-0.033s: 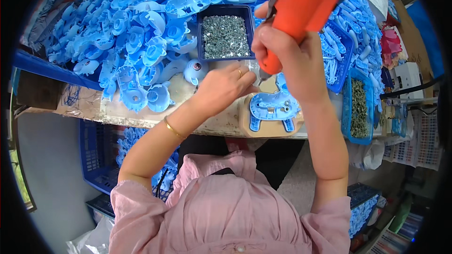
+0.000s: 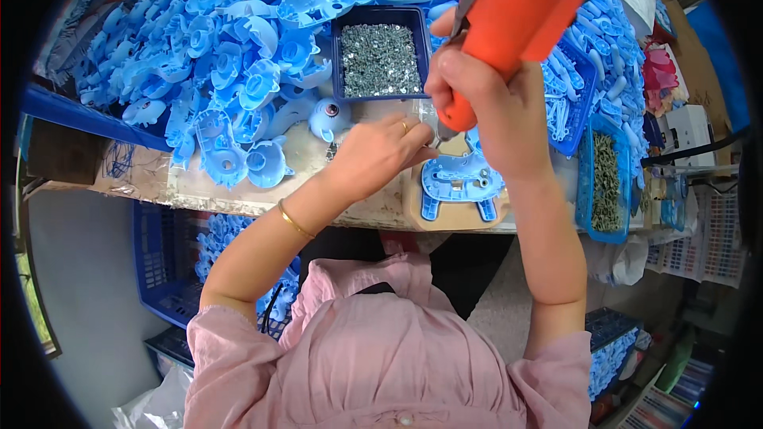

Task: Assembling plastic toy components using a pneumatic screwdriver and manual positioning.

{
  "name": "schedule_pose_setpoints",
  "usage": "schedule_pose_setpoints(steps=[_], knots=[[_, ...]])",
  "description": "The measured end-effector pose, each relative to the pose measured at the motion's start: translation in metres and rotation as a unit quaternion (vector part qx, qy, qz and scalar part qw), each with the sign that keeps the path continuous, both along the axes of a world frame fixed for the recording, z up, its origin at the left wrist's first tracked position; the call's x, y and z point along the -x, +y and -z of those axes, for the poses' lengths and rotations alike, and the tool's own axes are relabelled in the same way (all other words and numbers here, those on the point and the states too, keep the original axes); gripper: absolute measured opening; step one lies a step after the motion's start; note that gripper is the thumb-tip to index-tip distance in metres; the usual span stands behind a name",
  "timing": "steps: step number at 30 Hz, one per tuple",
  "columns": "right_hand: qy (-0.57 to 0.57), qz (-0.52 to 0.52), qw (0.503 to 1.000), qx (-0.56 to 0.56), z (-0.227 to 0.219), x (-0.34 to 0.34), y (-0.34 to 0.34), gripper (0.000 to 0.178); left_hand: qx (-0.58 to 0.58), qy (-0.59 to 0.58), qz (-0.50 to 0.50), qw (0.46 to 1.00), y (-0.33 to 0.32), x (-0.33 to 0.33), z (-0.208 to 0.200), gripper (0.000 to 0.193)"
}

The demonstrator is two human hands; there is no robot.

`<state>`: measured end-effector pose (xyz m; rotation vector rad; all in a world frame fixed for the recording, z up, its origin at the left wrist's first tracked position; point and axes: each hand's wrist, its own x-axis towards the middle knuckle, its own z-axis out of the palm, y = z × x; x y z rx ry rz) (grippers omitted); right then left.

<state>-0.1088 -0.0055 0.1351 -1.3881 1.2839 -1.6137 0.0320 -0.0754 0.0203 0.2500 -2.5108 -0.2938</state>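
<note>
My right hand (image 2: 497, 103) is wrapped round an orange power screwdriver (image 2: 517, 12), its tapered nose pointing down. Near that nose, the fingertips of my left hand (image 2: 377, 151) are pressed together; whatever they hold is hidden. Just beyond them, a light-blue plastic shell part with two legs (image 2: 461, 176) lies on a tan board (image 2: 497, 218) at the table's front edge. Its far end is partly covered by my right hand and the tool. Behind my left hand stands a dark blue tray (image 2: 340, 71) of small metal screws (image 2: 381, 59). A blue piece with a round eye (image 2: 328, 119) lies beside that hand.
Blue plastic shells (image 2: 230, 63) are heaped across the left and back. On the right are a blue basket (image 2: 588, 83) of slim blue parts and a light-blue bin (image 2: 586, 214) of long screws. A blue crate (image 2: 159, 270) sits below the table at left.
The screwdriver and my right hand have shifted very slightly. My left hand has moved a little toward the right, uncovering small metal bits on the table beside it.
</note>
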Motion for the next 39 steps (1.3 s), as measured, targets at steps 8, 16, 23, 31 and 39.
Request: schedule_pose_setpoints(steps=[8,16,23,31,39], knots=[[-0.081,0.015,0.996,0.026,0.009,-0.007,0.015,0.026,-0.075,0.058,0.023,0.995,0.021,-0.001,0.011,0.02],[-0.072,0.003,0.997,0.02,0.015,-0.007,0.019,0.026,-0.103,0.07,0.007,0.992,0.033,-0.002,0.014,0.027],[-0.067,0.036,0.996,-0.049,0.047,0.003,0.03,0.027,-0.132,-0.009,-0.02,0.991,0.035,-0.008,0.008,0.074],[-0.078,0.063,0.994,-0.035,0.066,0.003,0.026,0.023,-0.126,-0.054,-0.033,0.99,0.042,-0.005,0.015,0.078],[-0.08,0.068,0.994,-0.029,0.07,-0.002,0.031,0.014,-0.116,-0.075,-0.043,0.99,0.046,-0.005,0.014,0.076]])
